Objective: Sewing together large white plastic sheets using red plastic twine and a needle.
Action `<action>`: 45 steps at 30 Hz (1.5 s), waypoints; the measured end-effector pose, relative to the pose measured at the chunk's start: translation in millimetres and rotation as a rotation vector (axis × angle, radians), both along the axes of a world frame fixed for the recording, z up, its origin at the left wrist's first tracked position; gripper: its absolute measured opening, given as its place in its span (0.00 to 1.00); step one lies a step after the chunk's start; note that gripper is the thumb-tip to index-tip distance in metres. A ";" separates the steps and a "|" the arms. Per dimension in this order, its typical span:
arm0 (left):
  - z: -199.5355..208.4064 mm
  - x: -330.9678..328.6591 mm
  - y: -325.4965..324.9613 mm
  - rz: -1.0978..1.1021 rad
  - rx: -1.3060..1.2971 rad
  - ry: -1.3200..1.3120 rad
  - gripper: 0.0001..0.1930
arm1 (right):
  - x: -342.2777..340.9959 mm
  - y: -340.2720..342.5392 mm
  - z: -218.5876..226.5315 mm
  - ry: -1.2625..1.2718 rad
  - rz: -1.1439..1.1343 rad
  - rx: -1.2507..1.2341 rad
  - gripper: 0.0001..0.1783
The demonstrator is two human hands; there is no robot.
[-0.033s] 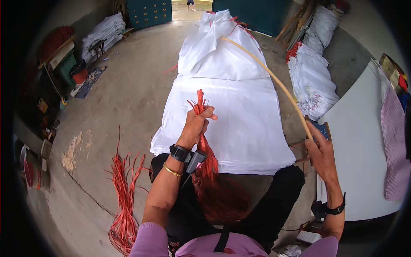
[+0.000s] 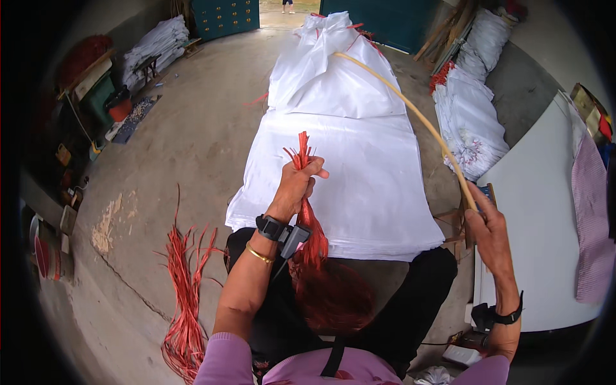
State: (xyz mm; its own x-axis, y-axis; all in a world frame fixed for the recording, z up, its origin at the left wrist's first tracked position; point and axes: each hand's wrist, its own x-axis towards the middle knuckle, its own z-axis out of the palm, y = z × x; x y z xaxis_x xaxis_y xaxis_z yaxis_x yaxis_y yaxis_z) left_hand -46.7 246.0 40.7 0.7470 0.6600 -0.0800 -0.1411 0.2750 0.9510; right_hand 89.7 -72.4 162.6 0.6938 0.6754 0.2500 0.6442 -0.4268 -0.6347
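Note:
My left hand [image 2: 295, 186] is closed around a bundle of red plastic strips [image 2: 313, 240]. Short ends of the bundle stick up above my fist, and the long ends hang down between my knees. My right hand [image 2: 490, 237] grips the near end of a long, thin, curved tan stick [image 2: 420, 115]. The stick's far tip reaches the crumpled white woven sheeting [image 2: 340, 90] at the far end of the pile. In front of my knees lies a flat stack of white woven sheets [image 2: 346, 173], perhaps sacks.
More loose red strips [image 2: 183, 308] lie on the floor at my left. White bundles [image 2: 471, 122] lean along the right wall, near a white panel [image 2: 532, 224]. A folded white pile [image 2: 157, 48] and a red bucket [image 2: 119, 109] stand at the left. A person [image 2: 287, 6] is outside the doorway.
My right hand has shifted slightly right and down, drawing the stick's near end with it. My left hand keeps its hold on the red strips, almost unmoved.

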 end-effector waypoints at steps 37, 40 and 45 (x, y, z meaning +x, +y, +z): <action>-9.5 -0.4 -5.5 -0.190 -0.236 0.011 0.12 | 110.3 -229.8 -243.0 -0.295 -0.704 -0.430 0.17; -4.1 11.5 -20.0 -0.245 -0.297 -0.055 0.11 | 116.4 -214.8 -205.5 -0.479 -0.832 -0.524 0.18; -3.2 4.1 -14.5 -0.241 -0.374 -0.136 0.10 | 84.6 -66.7 -117.4 -0.190 -0.530 0.063 0.15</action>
